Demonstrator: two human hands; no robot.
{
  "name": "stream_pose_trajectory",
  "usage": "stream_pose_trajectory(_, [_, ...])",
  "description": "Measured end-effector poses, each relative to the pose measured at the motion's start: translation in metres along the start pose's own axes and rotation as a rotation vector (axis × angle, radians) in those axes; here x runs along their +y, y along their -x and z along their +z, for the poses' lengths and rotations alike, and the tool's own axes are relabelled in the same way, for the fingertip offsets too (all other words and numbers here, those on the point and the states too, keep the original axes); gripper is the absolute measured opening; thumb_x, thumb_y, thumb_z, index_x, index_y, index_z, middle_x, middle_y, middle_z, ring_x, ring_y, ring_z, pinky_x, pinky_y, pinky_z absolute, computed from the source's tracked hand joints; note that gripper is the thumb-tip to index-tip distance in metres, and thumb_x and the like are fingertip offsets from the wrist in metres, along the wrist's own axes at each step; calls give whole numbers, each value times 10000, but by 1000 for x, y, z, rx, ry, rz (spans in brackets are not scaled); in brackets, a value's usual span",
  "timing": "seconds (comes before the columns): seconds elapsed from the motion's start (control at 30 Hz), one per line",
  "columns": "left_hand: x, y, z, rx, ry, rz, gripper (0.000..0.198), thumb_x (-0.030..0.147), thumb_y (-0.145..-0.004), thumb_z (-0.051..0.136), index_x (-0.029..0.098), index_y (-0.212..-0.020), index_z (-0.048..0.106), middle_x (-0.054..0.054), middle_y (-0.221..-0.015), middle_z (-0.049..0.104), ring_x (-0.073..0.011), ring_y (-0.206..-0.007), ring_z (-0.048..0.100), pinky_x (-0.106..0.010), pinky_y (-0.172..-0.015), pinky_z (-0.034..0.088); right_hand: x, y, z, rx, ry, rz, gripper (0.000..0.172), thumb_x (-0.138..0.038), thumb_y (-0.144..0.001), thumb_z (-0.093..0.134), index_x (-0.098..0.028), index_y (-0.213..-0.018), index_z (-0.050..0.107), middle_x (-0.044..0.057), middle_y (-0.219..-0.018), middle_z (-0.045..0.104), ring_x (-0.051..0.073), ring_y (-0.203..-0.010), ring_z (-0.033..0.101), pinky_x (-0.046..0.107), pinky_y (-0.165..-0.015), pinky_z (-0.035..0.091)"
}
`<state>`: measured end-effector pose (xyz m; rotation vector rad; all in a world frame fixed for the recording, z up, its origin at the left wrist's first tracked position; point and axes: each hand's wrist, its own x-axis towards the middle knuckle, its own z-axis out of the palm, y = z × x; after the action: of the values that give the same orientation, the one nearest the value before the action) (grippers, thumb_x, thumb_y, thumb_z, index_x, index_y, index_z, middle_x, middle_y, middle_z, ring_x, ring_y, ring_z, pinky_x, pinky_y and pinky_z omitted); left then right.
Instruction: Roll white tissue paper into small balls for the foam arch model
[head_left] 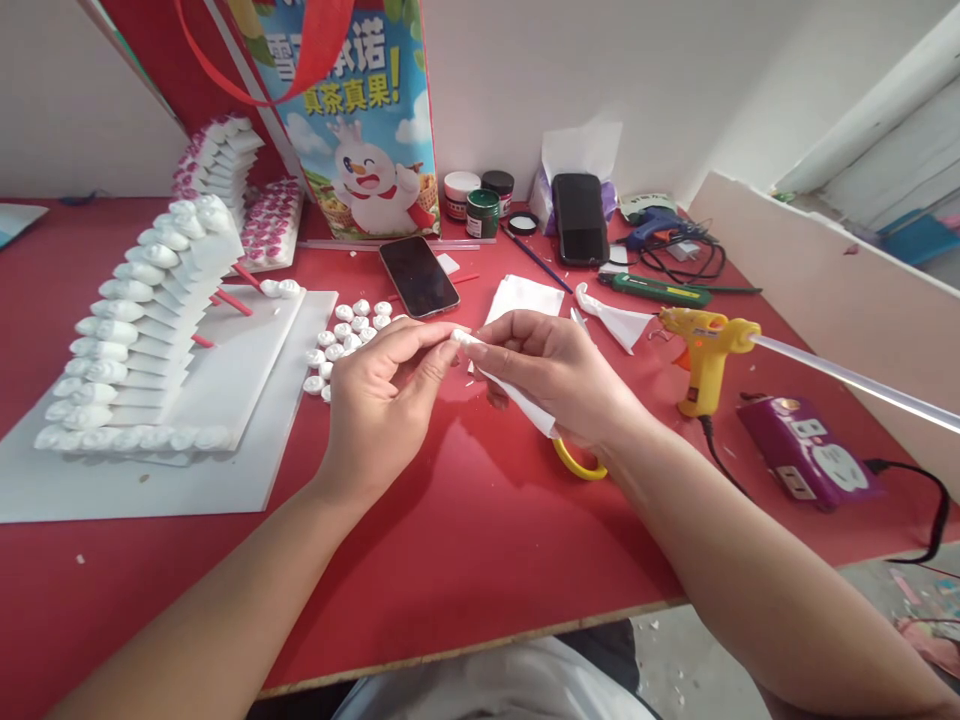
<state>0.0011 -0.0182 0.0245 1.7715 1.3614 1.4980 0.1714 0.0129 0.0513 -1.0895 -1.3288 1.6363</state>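
A strip of thin white paper (529,405), like tissue, stretches between my hands over the red table. Its far-left tip is bunched into a small twisted knob. My left hand (379,400) pinches that knob between thumb and index finger. My right hand (551,365) grips the strip just beside it, and the loose tail hangs below the palm. Several small white paper rosettes (350,342) lie in a group behind my left hand. Behind my right hand rests a stack of white paper sheets (525,297). Yellow-handled scissors (581,466) lie partly hidden under my right wrist.
At left, a white stepped model (150,330) edged with rosettes stands on a white board (247,485). Phones (418,275), paint jars (482,213) and a gift bag (367,130) are behind. A yellow glue gun (703,350), purple box (806,452) and green cutter (660,289) lie right.
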Motion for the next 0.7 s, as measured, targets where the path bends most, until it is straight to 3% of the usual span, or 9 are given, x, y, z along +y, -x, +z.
stream_pose_trajectory(0.1, [4,2,3,27,2,-22,108,256,-926,728,216,-996,800,-17,-921,774,-171,-851,718,-281,-779,587,3,3,7,138,115,-118,264,-304,-778,854,-161,-730,636,-25,-637,622,79,-543,490,224,-481,361])
stream_pose_trajectory(0.2, [7,3,5,53,-46,51,103,228,-931,721,220,-995,802,-23,-932,773,-173,-866,718,-292,-789,586,5,6,14,235,186,-225,225,-203,-771,821,-174,-687,614,-35,-608,579,85,-564,466,230,-498,347])
stream_pose_trajectory(0.37, [5,2,4,108,-182,277,163,163,-945,694,255,-1023,804,-13,-921,773,-167,-868,725,-309,-825,586,5,11,17,182,154,-251,193,-284,-837,786,-179,-754,646,-17,-648,609,105,-592,505,242,-512,389])
stream_pose_trajectory(0.47, [3,4,4,120,-216,328,204,158,-961,673,262,-1085,797,-14,-943,781,-157,-830,724,-303,-789,589,6,13,16,167,185,-292,194,-318,-864,764,-179,-779,660,-3,-685,649,117,-623,547,251,-539,415])
stream_pose_trajectory(0.6, [3,3,3,58,-180,317,216,169,-981,648,270,-1109,791,-14,-971,795,-170,-889,741,-318,-831,603,6,13,11,146,220,-336,160,-286,-908,704,-182,-796,656,0,-720,666,124,-652,584,263,-579,445])
stream_pose_trajectory(0.7, [3,0,-1,-17,-61,188,144,195,-958,693,261,-1027,801,-6,-921,799,-173,-861,751,-312,-815,618,5,11,6,99,246,-357,148,-276,-909,710,-185,-805,658,11,-768,705,141,-708,628,277,-630,476])
